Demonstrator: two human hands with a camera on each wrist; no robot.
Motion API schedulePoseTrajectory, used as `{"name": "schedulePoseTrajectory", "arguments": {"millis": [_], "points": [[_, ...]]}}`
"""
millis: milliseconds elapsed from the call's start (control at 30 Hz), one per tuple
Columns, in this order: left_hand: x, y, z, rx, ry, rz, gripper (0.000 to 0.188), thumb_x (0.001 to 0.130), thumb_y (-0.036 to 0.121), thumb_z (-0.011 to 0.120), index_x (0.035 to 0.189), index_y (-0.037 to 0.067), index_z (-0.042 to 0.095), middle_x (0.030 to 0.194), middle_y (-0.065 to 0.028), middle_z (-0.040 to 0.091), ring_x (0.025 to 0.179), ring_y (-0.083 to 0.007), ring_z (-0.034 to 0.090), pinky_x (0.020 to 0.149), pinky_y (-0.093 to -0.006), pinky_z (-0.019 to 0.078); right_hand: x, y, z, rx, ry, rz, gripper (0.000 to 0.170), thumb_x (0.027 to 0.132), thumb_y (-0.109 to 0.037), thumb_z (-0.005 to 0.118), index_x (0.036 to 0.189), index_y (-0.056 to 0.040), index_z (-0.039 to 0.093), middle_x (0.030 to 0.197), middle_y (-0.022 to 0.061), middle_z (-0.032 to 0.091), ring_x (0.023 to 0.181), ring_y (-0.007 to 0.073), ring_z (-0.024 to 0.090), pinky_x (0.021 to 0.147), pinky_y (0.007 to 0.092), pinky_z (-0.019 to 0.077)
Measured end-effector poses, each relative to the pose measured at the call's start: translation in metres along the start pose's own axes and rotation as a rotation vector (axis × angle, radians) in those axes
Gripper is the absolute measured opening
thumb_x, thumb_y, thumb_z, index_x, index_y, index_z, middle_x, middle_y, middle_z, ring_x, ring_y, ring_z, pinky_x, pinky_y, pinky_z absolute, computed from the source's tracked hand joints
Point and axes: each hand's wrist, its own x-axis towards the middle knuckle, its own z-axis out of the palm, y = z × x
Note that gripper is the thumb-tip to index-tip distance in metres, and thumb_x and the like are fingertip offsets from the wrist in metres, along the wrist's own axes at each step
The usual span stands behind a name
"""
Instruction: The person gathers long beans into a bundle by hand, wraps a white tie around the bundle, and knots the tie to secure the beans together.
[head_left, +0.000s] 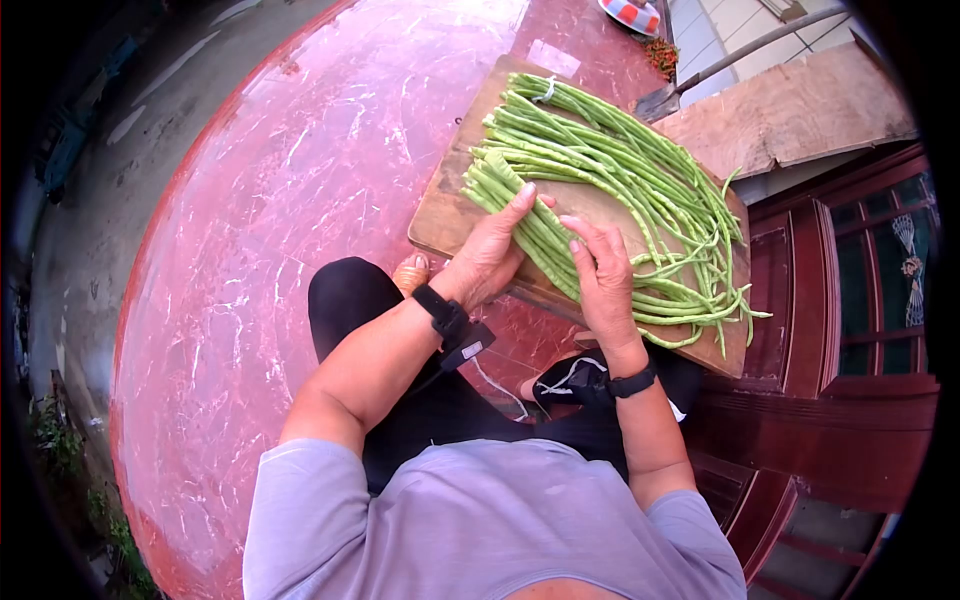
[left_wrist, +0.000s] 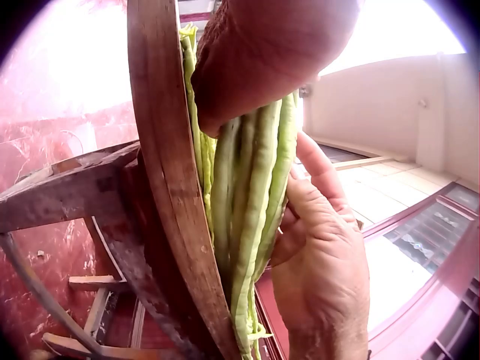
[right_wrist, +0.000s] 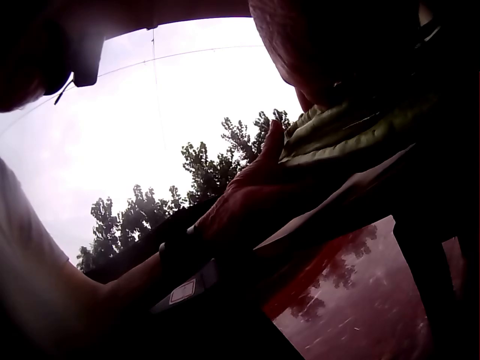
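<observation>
One bundle of green beans (head_left: 548, 252) in left hand (head_left: 485, 258), gripped under thumb. Just beside: right hand (head_left: 603, 280), relaxed, with loosely bent fingers. Underneath: wooden board (head_left: 440, 212), plus more beans (head_left: 625, 170).

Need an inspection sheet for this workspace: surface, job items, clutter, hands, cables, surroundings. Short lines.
Surface: wooden board, partly covered.
Job's things: long green beans across the board, thin ends crossing each other.
Clutter: shovel beyond the board, near a plywood sheet.
Left hand: grips a bunch of beans.
Right hand: beside that bunch; contact unclear.
Cables: thin pale cord near the left wrist device, ends unclear.
Surroundings: red floor, dark red door, trees.
</observation>
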Motion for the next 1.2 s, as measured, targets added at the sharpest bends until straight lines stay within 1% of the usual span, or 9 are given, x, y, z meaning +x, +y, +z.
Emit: {"name": "schedulePoseTrajectory", "arguments": {"millis": [300, 400, 500, 533, 733, 833, 1033, 1167, 1200], "points": [[0.001, -0.002, 0.001, -0.111, 0.060, 0.043, 0.019, 0.089, 0.022, 0.071, 0.099, 0.010, 0.060, 0.091, -0.0031, 0.064, 0.090, -0.0164, 0.061, 0.090, -0.0338, 0.0490, 0.001, -0.004, -0.002, -0.036, -0.098, 0.038, 0.031, 0.089, -0.006, 0.062, 0.118, -0.0154, 0.066, 0.100, 0.0107, 0.057, 0.096, 0.0282, 0.059, 0.085, 0.0373, 0.0473], [0.000, -0.001, 0.003, -0.142, 0.011, 0.048, 0.015, 0.088, 0.016, 0.069, 0.098, 0.010, 0.059, 0.090, -0.0023, 0.063, 0.091, -0.0170, 0.061, 0.092, -0.0365, 0.0492, 0.003, -0.006, -0.003, -0.118, -0.135, -0.111, 0.055, 0.081, -0.016, 0.072, 0.133, -0.0150, 0.054, 0.111, 0.0138, 0.056, 0.105, 0.0310, 0.055, 0.091, 0.0402, 0.0452], [0.003, -0.005, -0.001, -0.188, -0.027, 0.068, 0.015, 0.088, 0.015, 0.068, 0.097, 0.010, 0.058, 0.089, -0.0036, 0.063, 0.091, -0.0184, 0.061, 0.092, -0.0373, 0.0494, -0.002, -0.011, 0.002, -0.285, -0.242, -0.106, 0.087, 0.070, -0.024, 0.080, 0.145, -0.0142, 0.036, 0.120, 0.0160, 0.052, 0.112, 0.0333, 0.051, 0.096, 0.0419, 0.0428], [0.003, -0.005, -0.001, -0.188, -0.016, 0.076, 0.015, 0.088, 0.015, 0.068, 0.097, 0.010, 0.058, 0.089, -0.0039, 0.062, 0.091, -0.0189, 0.061, 0.092, -0.0375, 0.0493, -0.002, -0.007, 0.004, -0.375, -0.233, -0.162, 0.100, 0.064, -0.027, 0.083, 0.147, -0.0135, 0.028, 0.122, 0.0169, 0.054, 0.110, 0.0351, 0.055, 0.091, 0.0424, 0.0464], [-0.003, 0.003, 0.010, -0.152, -0.054, 0.033, 0.022, 0.088, 0.022, 0.070, 0.101, 0.009, 0.057, 0.091, -0.0051, 0.063, 0.094, -0.0220, 0.061, 0.092, -0.0396, 0.0491, 0.010, -0.004, 0.009, -0.283, -0.231, 0.098, 0.076, 0.070, -0.027, 0.078, 0.135, -0.0121, 0.042, 0.099, 0.0196, 0.067, 0.088, 0.0391, 0.066, 0.075, 0.0489, 0.0513], [-0.002, 0.003, 0.011, -0.187, -0.072, 0.009, 0.025, 0.089, 0.025, 0.071, 0.102, 0.009, 0.057, 0.092, -0.0061, 0.063, 0.096, -0.0230, 0.061, 0.093, -0.0404, 0.0491, 0.013, -0.017, 0.002, -0.367, -0.319, 0.198, 0.061, 0.075, -0.031, 0.075, 0.128, -0.0112, 0.051, 0.103, 0.0183, 0.068, 0.093, 0.0377, 0.066, 0.079, 0.0468, 0.0513], [-0.004, -0.004, 0.015, -0.125, 0.046, 0.129, 0.034, 0.088, 0.026, 0.072, 0.110, 0.010, 0.053, 0.096, -0.0072, 0.063, 0.100, -0.0220, 0.060, 0.096, -0.0399, 0.0473, 0.010, -0.005, 0.016, -0.401, -0.193, 0.064, 0.046, 0.073, -0.025, 0.073, 0.113, -0.0086, 0.058, 0.084, 0.0169, 0.068, 0.079, 0.0370, 0.067, 0.070, 0.0481, 0.0512], [-0.009, -0.011, 0.021, -0.023, 0.127, 0.196, 0.037, 0.088, 0.022, 0.072, 0.114, 0.011, 0.048, 0.097, -0.0069, 0.063, 0.103, -0.0209, 0.059, 0.098, -0.0391, 0.0458, 0.011, 0.007, 0.016, -0.393, -0.266, 0.023, 0.046, 0.075, -0.025, 0.073, 0.114, -0.0063, 0.057, 0.085, 0.0179, 0.067, 0.078, 0.0391, 0.065, 0.070, 0.0488, 0.0510], [-0.007, -0.009, 0.013, -0.025, 0.109, 0.154, 0.027, 0.089, 0.017, 0.070, 0.108, 0.011, 0.052, 0.099, -0.0075, 0.064, 0.105, -0.0217, 0.059, 0.099, -0.0400, 0.0458, 0.015, 0.000, 0.010, -0.383, -0.326, 0.058, 0.047, 0.076, -0.026, 0.072, 0.115, -0.0055, 0.057, 0.089, 0.0187, 0.067, 0.082, 0.0390, 0.065, 0.073, 0.0485, 0.0511]]}}
